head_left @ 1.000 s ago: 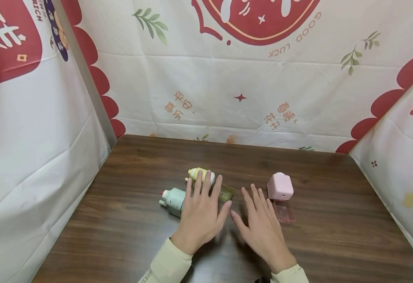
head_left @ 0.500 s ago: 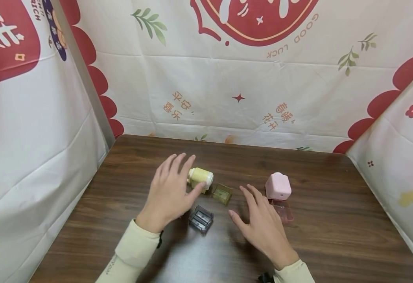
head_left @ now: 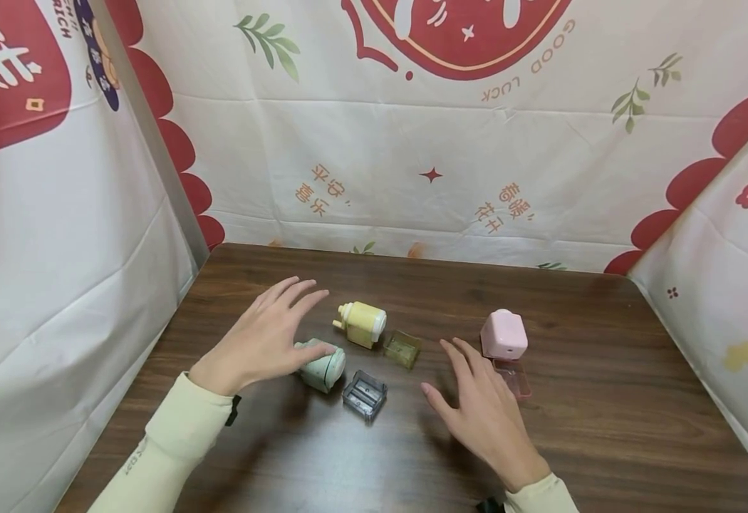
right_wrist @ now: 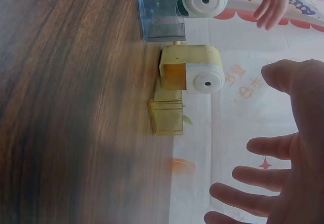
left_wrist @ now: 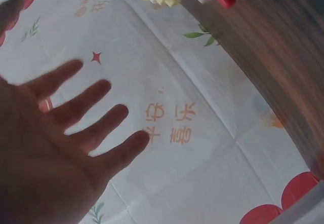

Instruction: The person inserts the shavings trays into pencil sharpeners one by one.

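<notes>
My left hand is spread, with nothing in it, above and left of a mint-green crank pencil sharpener; its thumb overlaps the sharpener in the head view, so contact is unclear. A dark clear shavings tray lies just right of that sharpener. Behind stands a yellow pencil sharpener, its olive clear tray beside it. My right hand holds nothing, its fingers apart and slightly bent. Nearest to it are a pink pencil sharpener and a reddish clear tray, partly hidden by the hand.
Everything sits on a dark wooden table with rounded back corners. A white printed cloth hangs behind it and along both sides.
My left hand has moved left from over the sharpeners, uncovering the dark tray, the olive tray and the yellow sharpener. The right hand has barely moved, its fingers a little more bent.
</notes>
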`<state>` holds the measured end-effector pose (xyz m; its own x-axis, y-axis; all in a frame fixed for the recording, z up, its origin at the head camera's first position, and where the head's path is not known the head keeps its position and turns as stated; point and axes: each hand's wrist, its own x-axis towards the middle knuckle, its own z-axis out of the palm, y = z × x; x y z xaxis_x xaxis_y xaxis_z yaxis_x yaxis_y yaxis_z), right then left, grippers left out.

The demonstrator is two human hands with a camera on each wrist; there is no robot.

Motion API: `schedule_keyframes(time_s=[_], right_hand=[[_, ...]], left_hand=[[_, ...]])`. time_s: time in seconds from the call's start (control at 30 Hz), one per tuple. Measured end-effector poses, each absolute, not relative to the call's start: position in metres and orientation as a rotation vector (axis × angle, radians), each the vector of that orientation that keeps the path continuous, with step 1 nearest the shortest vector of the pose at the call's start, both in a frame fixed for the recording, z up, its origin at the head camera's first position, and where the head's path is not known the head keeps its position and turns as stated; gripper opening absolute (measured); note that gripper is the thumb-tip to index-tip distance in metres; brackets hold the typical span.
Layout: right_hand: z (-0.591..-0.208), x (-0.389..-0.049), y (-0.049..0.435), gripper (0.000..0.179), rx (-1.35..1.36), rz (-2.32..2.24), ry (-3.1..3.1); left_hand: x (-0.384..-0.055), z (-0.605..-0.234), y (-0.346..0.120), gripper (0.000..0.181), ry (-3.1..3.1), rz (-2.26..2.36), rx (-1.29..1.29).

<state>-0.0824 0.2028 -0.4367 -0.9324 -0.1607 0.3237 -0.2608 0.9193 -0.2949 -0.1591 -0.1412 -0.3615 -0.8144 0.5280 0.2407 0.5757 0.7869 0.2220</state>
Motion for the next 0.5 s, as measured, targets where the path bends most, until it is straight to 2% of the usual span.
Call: schedule_keyframes(time_s=[0.23, 0.5], right_hand=[[-0.439, -0.080, 0.204, 0.075, 0.292, 0.473, -2.816], [-0.442, -0.077, 0.205, 0.074, 0.299, 0.478, -2.825]], left_hand=[[-0.169, -0.373, -0.139, 0.087, -2.896, -0.433, -1.175], [-0.178, -0.396, -0.129, 0.060, -3.019, -0.582, -1.322]])
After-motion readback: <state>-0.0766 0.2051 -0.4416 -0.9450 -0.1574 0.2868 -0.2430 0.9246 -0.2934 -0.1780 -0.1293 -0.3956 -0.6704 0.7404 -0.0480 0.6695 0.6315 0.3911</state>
